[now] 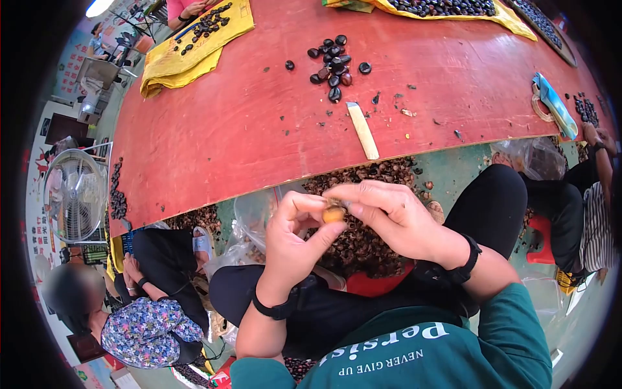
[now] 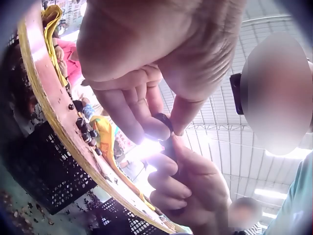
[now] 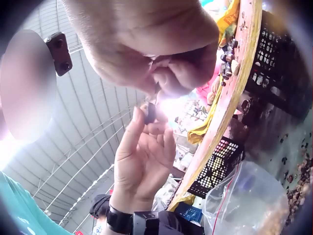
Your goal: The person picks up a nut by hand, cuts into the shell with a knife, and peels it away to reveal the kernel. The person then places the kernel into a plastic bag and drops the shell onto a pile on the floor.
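In front of my lap, my left hand [image 1: 301, 230] pinches a small round nut [image 1: 334, 214] between thumb and fingers. Its near side is orange-brown; both wrist views show a dark, glossy side of the nut [image 3: 149, 112]. My right hand [image 1: 398, 217] meets it from the other side, fingertips right at its top. Between the curled right fingers runs a slim dark tool [image 2: 169, 148], mostly hidden, whose kind I cannot tell. Below the hands lies a heap of brown shells [image 1: 363, 249]. On the red table [image 1: 246, 129] a pale wooden-handled tool [image 1: 363, 133] lies near the edge.
Dark glossy nuts [image 1: 335, 68] are grouped mid-table, with more on yellow cloths [image 1: 162, 68]. A blue pouch [image 1: 555, 107] lies at the right. Plastic bags [image 1: 249, 220] and black crates [image 3: 215, 166] stand below the table edge. Other people sit on both sides; a fan [image 1: 74, 194] stands left.
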The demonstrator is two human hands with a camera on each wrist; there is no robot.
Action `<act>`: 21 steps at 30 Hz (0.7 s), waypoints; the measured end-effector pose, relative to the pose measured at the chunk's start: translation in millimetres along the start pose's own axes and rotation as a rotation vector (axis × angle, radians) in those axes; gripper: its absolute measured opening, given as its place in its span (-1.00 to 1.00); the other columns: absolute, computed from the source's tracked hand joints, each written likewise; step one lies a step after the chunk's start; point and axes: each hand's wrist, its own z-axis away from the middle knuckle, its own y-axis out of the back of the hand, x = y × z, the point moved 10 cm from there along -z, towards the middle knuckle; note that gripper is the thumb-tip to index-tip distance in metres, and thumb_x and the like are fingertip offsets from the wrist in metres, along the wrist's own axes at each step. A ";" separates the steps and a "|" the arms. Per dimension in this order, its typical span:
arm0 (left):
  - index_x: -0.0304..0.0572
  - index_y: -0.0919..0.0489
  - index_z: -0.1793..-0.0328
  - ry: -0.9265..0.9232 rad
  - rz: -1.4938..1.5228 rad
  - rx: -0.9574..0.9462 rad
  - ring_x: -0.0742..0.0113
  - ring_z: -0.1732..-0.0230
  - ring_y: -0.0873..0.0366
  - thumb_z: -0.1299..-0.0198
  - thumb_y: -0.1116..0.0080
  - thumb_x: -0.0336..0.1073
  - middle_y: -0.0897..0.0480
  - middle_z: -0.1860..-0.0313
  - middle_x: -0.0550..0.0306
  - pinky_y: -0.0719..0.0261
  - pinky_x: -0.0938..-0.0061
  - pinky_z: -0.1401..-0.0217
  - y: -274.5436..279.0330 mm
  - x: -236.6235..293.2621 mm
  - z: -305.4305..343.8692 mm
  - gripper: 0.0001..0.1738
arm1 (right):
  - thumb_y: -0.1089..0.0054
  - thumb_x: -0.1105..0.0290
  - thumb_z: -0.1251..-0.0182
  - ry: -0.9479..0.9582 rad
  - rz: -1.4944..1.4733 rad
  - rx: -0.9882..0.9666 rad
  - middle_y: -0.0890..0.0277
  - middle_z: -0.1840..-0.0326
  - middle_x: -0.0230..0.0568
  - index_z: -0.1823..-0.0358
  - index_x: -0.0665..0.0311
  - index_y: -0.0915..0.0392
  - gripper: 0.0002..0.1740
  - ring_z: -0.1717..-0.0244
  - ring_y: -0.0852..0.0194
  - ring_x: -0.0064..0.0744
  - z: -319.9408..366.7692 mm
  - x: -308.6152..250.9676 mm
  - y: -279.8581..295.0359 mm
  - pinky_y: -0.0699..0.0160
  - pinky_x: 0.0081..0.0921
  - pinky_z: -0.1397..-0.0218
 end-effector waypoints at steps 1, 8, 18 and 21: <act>-0.17 -0.44 -0.05 -0.010 -0.036 -0.048 0.51 0.06 -0.63 -0.17 -0.44 -0.55 -0.67 0.03 0.09 -0.63 0.53 -0.01 -4.1 3.1 0.8 -0.57 | -0.05 0.48 -0.54 -0.002 -0.012 0.079 -0.69 -0.04 0.00 -0.25 0.28 -0.58 -0.67 -0.01 -0.72 -0.13 -0.5 7.3 4.2 -0.64 -0.31 -0.08; -0.14 -0.45 -0.30 0.123 0.496 0.053 0.35 -0.08 -0.69 -0.40 -0.22 -0.45 -0.61 -0.22 -0.06 -0.73 0.54 -0.12 6.7 -10.8 -4.2 -0.61 | -0.02 0.43 -0.58 -0.249 -0.050 -0.016 -0.67 -0.08 0.07 -0.29 0.36 -0.53 -0.65 -0.13 -0.68 -0.15 2.6 25.0 -3.1 -0.58 -0.33 -0.19; -0.13 -0.50 -0.25 0.181 0.674 0.212 0.48 0.04 -0.69 -0.42 -0.23 -0.40 -0.66 -0.02 0.18 -0.69 0.73 0.11 9.2 -33.8 -1.7 -0.68 | -0.04 0.51 -0.54 -0.014 -0.107 0.081 -0.62 -0.18 0.07 -0.42 0.32 -0.41 -0.54 -0.15 -0.66 -0.03 3.9 -6.8 -14.3 -0.60 -0.27 -0.16; -0.16 -0.50 -0.23 0.130 0.510 0.224 0.52 0.07 -0.66 -0.39 -0.27 -0.41 -0.64 0.06 0.22 -0.67 0.67 0.08 6.9 -25.7 -3.1 -0.67 | -0.05 0.51 -0.53 0.013 -0.105 0.103 -0.61 -0.19 0.07 -0.42 0.32 -0.41 -0.55 -0.18 -0.65 -0.01 4.7 -4.1 -14.2 -0.61 -0.25 -0.19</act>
